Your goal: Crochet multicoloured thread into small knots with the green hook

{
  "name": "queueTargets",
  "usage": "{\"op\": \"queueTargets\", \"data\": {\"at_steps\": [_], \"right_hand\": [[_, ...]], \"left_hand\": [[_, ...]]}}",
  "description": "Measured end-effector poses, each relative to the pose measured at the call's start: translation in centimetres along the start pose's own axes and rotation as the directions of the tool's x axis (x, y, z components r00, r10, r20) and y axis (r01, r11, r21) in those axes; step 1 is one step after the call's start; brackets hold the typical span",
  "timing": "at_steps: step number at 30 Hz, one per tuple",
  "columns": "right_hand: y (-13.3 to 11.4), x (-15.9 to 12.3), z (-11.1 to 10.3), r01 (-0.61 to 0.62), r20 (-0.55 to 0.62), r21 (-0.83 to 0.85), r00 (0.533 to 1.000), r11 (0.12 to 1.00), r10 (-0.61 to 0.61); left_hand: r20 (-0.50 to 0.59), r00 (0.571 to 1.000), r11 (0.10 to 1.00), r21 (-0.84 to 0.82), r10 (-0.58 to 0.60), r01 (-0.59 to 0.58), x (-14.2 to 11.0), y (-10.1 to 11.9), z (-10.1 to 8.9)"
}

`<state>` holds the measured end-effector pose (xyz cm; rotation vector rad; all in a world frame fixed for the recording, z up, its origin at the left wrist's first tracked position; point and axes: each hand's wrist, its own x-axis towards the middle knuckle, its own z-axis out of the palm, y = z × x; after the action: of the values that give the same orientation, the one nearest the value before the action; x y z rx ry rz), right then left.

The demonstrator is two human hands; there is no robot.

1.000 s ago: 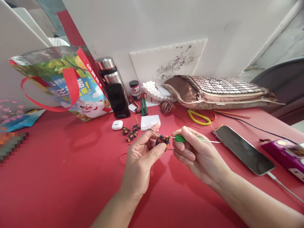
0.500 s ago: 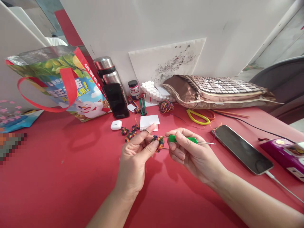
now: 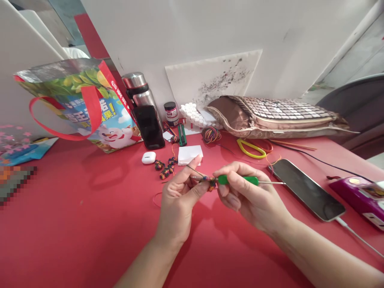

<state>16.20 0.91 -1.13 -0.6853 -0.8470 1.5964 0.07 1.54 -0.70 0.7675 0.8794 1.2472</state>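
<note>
Between the thumb and fingers of my left hand (image 3: pixel 183 192) is a small multicoloured crochet piece (image 3: pixel 212 184). A dark strand of yarn runs over my raised left index finger. My right hand (image 3: pixel 243 188) grips the green handle of a crochet hook (image 3: pixel 250 181), whose metal shaft sticks out to the right. The hook's working end meets the crochet piece, and its tip is hidden there. Beyond my left hand, several small crocheted pieces (image 3: pixel 165 172) in the same colours lie on the table. A ball of multicoloured yarn (image 3: pixel 211 135) rests farther back.
On the red table (image 3: pixel 90 224) are yellow-handled scissors (image 3: pixel 250 150), a charging phone (image 3: pixel 309 190), a purple device (image 3: pixel 357 200), a white earbud case (image 3: pixel 149 157) and folded paper (image 3: pixel 190 154). Behind stand a shopping bag (image 3: pixel 99 108), a second phone (image 3: pixel 150 127), a steel flask (image 3: pixel 142 94) and a sequinned bag (image 3: pixel 282 114).
Both hands have shifted slightly to the right with the crochet piece and hook. The piece has tilted, and the hook's working end now sits closer against it.
</note>
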Motion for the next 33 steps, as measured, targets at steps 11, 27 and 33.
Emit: {"op": "queueTargets", "data": {"at_steps": [11,27,33], "right_hand": [[0.7,0.9,0.1,-0.114,-0.068,0.128,0.99,0.985,0.123],[0.8,0.4,0.6,-0.06,-0.074,0.128,0.995,0.99,0.07],[0.6,0.4,0.7,-0.061,-0.041,0.121,0.997,0.991,0.066]], "left_hand": [[-0.09,0.993,0.994,0.094,0.072,-0.063,0.3,0.2,-0.2],[-0.021,0.997,0.995,0.065,0.076,-0.075,-0.3,-0.2,0.0],[-0.072,0.994,0.992,0.099,0.085,-0.077,0.1,0.1,0.1]]}}
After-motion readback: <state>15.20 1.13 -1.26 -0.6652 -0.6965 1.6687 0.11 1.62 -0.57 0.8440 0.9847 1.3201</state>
